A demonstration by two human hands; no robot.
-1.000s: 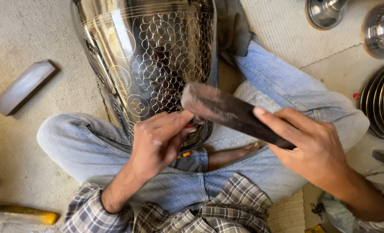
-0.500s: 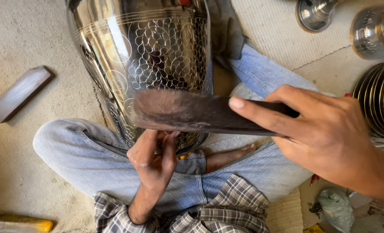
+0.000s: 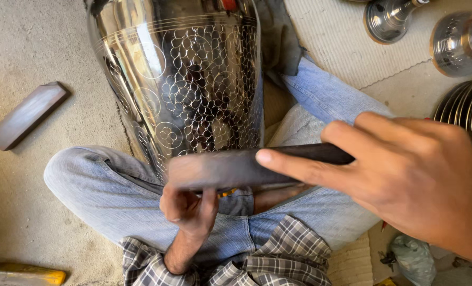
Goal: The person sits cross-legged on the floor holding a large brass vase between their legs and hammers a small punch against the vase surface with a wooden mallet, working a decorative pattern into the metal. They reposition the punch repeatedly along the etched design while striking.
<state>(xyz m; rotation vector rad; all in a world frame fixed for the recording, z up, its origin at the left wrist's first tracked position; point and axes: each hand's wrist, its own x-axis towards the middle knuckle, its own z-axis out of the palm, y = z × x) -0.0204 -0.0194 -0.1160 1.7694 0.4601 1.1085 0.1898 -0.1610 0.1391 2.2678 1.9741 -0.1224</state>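
The vessel [image 3: 188, 79] is shiny silver, engraved with a net of small circles and flower rings. Below it, the jeans [image 3: 108, 196] are pale blue and the shirt [image 3: 278, 259] is grey-and-white plaid. Left of the vessel lies a dark brown block [image 3: 26, 115] on beige floor [image 3: 29, 42].

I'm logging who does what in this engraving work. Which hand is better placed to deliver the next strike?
Right. The right hand grips the dark wooden mallet, poised over the left hand, which sits low against the engraved metal pot.
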